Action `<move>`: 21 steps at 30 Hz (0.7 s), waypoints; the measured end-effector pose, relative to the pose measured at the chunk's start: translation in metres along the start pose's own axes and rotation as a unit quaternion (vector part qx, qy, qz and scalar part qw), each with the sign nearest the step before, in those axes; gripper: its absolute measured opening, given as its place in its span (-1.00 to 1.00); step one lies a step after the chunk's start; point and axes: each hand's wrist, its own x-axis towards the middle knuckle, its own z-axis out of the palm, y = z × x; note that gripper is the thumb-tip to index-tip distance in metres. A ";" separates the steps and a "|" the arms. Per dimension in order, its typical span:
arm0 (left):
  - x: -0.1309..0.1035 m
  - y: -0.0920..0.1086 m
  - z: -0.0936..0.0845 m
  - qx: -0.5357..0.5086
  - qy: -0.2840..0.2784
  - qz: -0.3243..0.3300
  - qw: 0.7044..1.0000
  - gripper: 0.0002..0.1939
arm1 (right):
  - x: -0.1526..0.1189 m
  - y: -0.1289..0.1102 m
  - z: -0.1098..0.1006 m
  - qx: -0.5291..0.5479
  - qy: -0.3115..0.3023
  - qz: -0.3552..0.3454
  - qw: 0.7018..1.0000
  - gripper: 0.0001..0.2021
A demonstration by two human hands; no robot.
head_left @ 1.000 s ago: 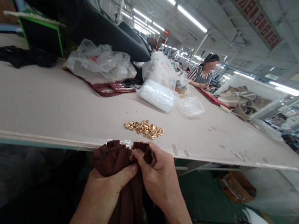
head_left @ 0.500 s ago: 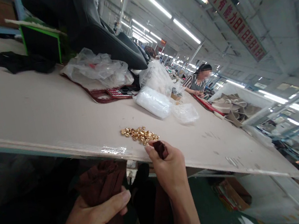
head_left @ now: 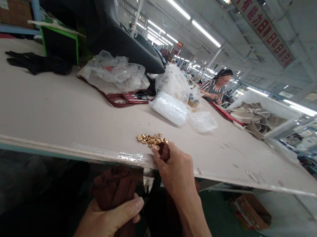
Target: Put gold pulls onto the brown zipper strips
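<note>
My left hand (head_left: 114,219) is closed around a bundle of dark brown fabric strips (head_left: 113,187), held upright in front of the table's near edge. The lower part of the bundle hangs down into shadow. At the table edge, my right hand (head_left: 176,171) pinches the end of a brown strip (head_left: 164,152). Its fingertips are at a small heap of shiny gold metal pieces (head_left: 149,139) and partly cover it. Whether the fingers also grip one of these pieces cannot be made out.
On the pale table (head_left: 55,114) lie clear plastic bags (head_left: 170,108), a red calculator (head_left: 131,97), a black cloth (head_left: 37,62) and a black bag (head_left: 132,46). A co-worker (head_left: 216,85) is beyond. A cardboard box (head_left: 253,209) stands below the table.
My right hand has moved forward with the strip end, onto the gold pieces, and covers more of them. My left hand keeps its hold on the bundle. The view has shifted slightly.
</note>
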 end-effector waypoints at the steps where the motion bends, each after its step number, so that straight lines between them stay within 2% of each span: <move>1: 0.000 0.000 -0.001 0.001 -0.006 0.000 1.000 -0.84 | -0.005 0.002 -0.003 0.061 0.003 0.001 0.998 -0.80; 4: 0.000 -0.001 -0.004 0.021 -0.029 -0.006 0.999 -0.79 | -0.026 0.008 -0.010 0.249 -0.012 0.018 0.968 -0.82; 7: 0.002 -0.004 -0.007 0.031 -0.044 -0.007 0.999 -0.78 | -0.049 0.012 -0.014 0.328 -0.017 -0.025 0.944 -0.95; 8: 0.002 -0.005 -0.008 0.033 -0.048 -0.002 0.998 -0.78 | -0.055 0.013 -0.013 0.334 -0.013 -0.057 0.941 -0.96; 10: 0.003 -0.007 -0.009 0.037 -0.056 0.003 0.998 -0.79 | -0.065 0.014 -0.011 0.336 0.002 -0.126 0.933 -0.82; 13: 0.004 -0.010 -0.010 0.031 -0.064 -0.003 0.997 -0.81 | -0.072 0.016 -0.005 0.328 0.006 -0.191 0.925 -0.72; 17: 0.005 -0.013 -0.011 0.033 -0.076 -0.004 0.997 -0.75 | -0.073 0.017 -0.002 0.281 -0.008 -0.242 0.929 -0.67; 21: 0.005 -0.012 -0.012 0.041 -0.054 -0.012 0.998 -0.81 | -0.070 0.013 -0.007 0.233 -0.004 -0.266 0.935 -0.63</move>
